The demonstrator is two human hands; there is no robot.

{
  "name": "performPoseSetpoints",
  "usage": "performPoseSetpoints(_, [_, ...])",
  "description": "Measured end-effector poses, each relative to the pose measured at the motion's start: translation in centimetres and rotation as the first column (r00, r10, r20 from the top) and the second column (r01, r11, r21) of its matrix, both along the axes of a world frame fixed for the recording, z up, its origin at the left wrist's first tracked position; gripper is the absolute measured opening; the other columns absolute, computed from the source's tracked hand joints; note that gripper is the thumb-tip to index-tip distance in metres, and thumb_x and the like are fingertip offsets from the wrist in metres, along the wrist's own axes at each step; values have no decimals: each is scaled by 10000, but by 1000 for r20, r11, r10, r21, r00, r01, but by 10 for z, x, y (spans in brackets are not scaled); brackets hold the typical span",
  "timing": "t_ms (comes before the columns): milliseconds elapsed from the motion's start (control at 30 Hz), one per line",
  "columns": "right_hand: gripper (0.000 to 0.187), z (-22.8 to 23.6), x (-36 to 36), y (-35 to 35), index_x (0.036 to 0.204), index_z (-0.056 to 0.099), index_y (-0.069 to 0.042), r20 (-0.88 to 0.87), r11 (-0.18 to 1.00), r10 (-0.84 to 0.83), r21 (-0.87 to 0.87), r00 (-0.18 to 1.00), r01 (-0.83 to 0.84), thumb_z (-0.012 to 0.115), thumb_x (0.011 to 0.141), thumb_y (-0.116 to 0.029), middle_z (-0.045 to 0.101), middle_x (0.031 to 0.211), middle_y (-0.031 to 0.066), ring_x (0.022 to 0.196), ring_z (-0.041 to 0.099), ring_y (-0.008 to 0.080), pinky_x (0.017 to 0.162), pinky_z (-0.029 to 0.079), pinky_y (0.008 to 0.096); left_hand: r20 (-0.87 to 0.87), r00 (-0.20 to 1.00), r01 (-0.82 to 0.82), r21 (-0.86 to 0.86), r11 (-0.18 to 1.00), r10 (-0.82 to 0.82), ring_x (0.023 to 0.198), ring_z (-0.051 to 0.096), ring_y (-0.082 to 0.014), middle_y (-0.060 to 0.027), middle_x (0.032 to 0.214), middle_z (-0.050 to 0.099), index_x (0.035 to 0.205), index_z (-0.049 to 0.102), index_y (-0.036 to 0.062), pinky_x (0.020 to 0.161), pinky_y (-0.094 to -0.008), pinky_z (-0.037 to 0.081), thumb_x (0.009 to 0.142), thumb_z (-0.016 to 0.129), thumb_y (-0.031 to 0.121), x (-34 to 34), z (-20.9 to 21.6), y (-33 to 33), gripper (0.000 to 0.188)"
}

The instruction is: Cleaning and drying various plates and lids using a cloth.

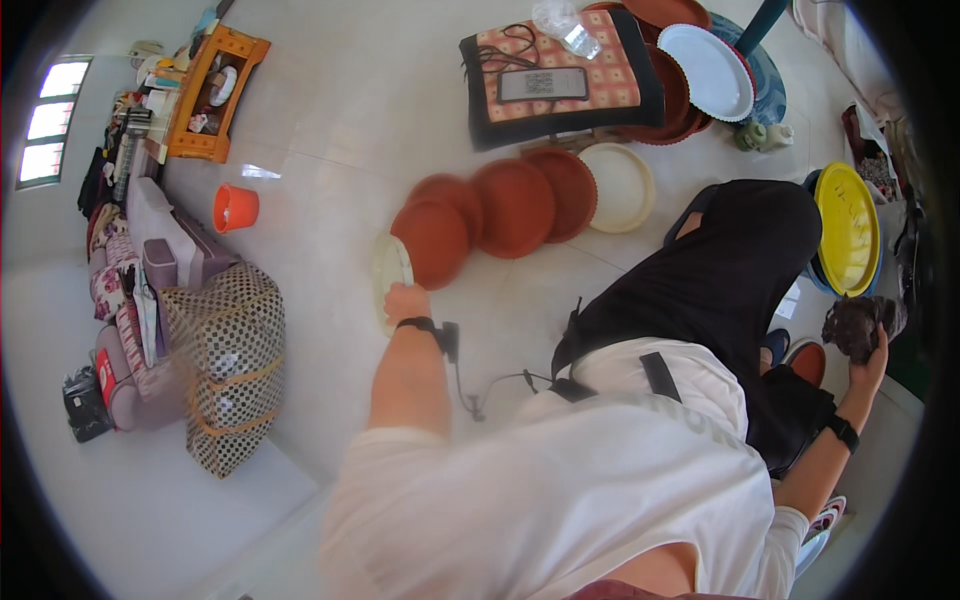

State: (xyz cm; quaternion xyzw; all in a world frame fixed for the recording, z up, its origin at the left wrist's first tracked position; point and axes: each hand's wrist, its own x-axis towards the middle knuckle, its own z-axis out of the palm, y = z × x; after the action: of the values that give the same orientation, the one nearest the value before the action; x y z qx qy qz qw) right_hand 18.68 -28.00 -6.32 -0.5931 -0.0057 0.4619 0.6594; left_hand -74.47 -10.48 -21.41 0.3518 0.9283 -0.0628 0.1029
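My left hand [407,302] is closed on the rim of a pale cream round tray [391,268], which is tilted on edge at the left end of a row of trays. Right beside it lies a reddish-brown round tray [430,243], overlapping another reddish-brown tray [512,208] and others of its kind. A cream tray [617,188] lies flat at the row's right end. Out to the right, my right hand [873,358] is closed around a dark brown crumpled bundle [853,328], perhaps a plastic bag. That bundle is just below a yellow round tray [848,230].
Ahead, a phone [543,85] lies on a checked, dark-edged cloth [625,60]. Stacked trays with a white one [706,72] on top stand beside it. To the left are an orange bucket [236,208], a checked woven bag [235,360] and a wooden cabinet [215,95].
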Motion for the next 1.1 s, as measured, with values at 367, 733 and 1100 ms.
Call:
performPoseSetpoints(367, [419,52,-39,8,1300,535,-9,69,996,-71,-53,995,75,558,966,-260,611,1272,137,1152,598,289,1031,463,423,190,888,454,-501,737,-418,1091,639,-325,-137,1146,678,1063,720,115,892,-459,525,917,487,236,-35,-137,-32,300])
performPoseSetpoints(733, [437,51,-72,15,1313,529,-22,24,996,-83,29,996,82,551,971,-294,608,1278,127,1163,595,278,1016,473,418,207,885,466,-416,781,-418,1081,641,-319,-148,1080,697,1034,731,96,884,-452,527,912,490,281,10,-141,1,328])
performPoseSetpoints(1100, [497,56,-117,-6,1327,522,-33,87,967,-250,81,964,243,551,975,-382,621,1224,120,1057,628,254,930,513,397,458,270,289,800,525,-847,998,635,-329,-171,1097,647,1139,626,45,881,-393,504,868,562,58,322,74,151,279])
